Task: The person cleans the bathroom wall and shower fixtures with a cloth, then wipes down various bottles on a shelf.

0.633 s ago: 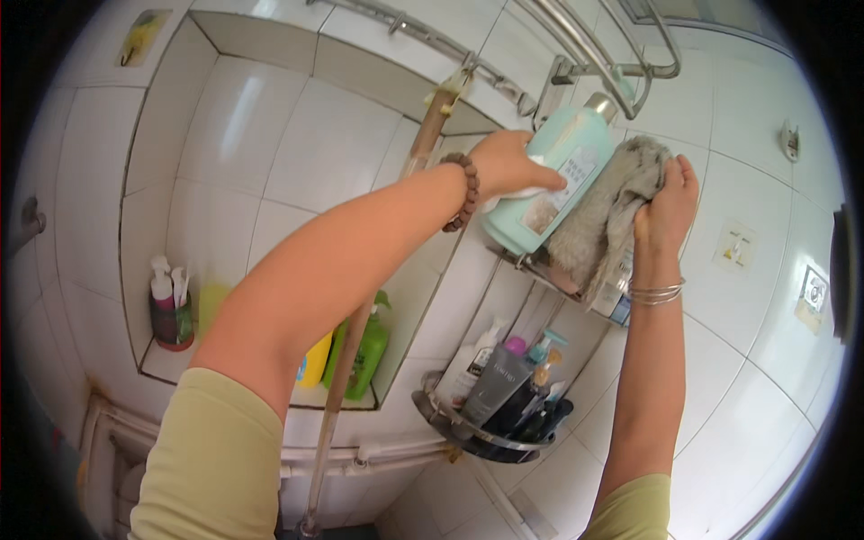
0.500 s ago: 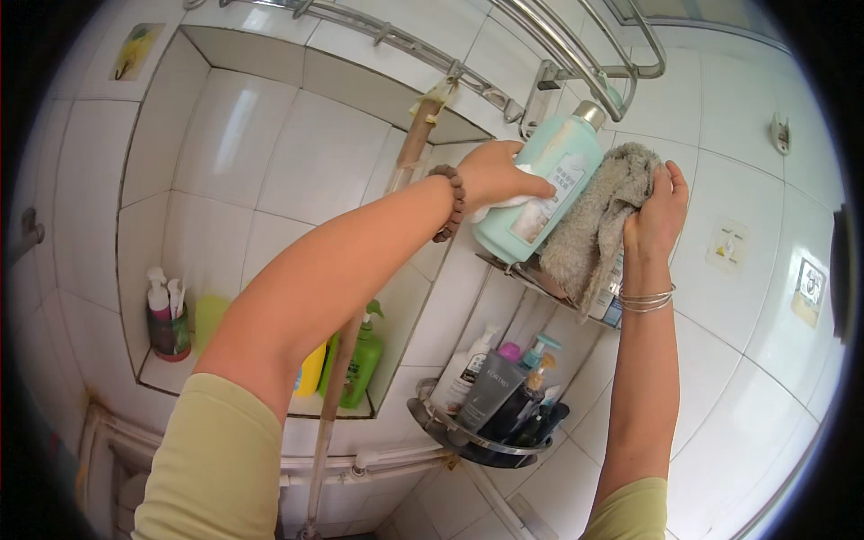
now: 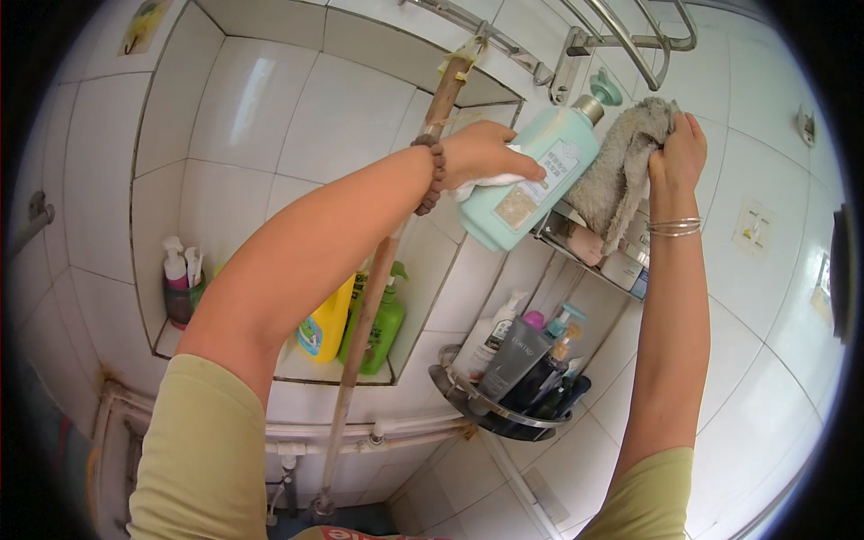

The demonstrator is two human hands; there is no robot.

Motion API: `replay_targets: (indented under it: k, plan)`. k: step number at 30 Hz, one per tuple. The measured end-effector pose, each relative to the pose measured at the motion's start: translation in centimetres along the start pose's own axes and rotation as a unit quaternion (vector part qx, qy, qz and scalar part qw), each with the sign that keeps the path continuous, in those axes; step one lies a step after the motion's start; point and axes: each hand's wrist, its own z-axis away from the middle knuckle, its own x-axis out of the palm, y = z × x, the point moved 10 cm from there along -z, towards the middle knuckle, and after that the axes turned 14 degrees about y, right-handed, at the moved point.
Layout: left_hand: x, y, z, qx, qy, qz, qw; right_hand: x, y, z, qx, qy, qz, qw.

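Note:
A mint-green pump bottle (image 3: 531, 202) is gripped by my left hand (image 3: 486, 153), tilted with its pump toward the upper right. Between that palm and the bottle is a crumpled white cloth (image 3: 486, 183). My right hand (image 3: 679, 157) pinches a fuzzy grey cloth (image 3: 616, 166), which hangs beside the bottle and over a metal corner shelf (image 3: 576, 256). On this shelf a pinkish item (image 3: 585, 243) and a small white box (image 3: 621, 268) show; the cloth and my right forearm hide other parts of it.
Below, a round metal rack (image 3: 450, 382) holds several bottles. A worn vertical pole (image 3: 353, 360) stands before a tiled niche containing a yellow bottle (image 3: 326, 324), a green pump bottle (image 3: 382, 333) and a cup (image 3: 183, 301). Metal rails (image 3: 621, 36) cross overhead.
My left hand has drawn the mint-green bottle off to the left, clear of the corner shelf. More of the shelf's contents now show beneath the grey cloth. The whole view has shifted a little.

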Motion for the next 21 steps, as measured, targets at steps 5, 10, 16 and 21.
replay_targets:
  k: [5,10,16,21]
  plan:
    - [-1.5,0.8,3.8,0.006,0.069,0.074,0.995,0.8,2.0,-0.8,-0.008,-0.014,0.010,1.000]
    - [-2.0,0.1,6.1,0.006,0.120,0.111,0.987,1.8,5.8,-1.8,-0.011,-0.011,0.099,0.995]
    - [-3.6,-0.7,10.0,-0.026,0.150,0.187,0.970,6.0,4.9,4.4,-0.225,-0.151,0.422,0.865]
    - [-4.7,-1.1,15.4,-0.039,0.148,0.243,0.958,6.0,11.1,8.8,-0.276,-0.483,0.593,0.582]
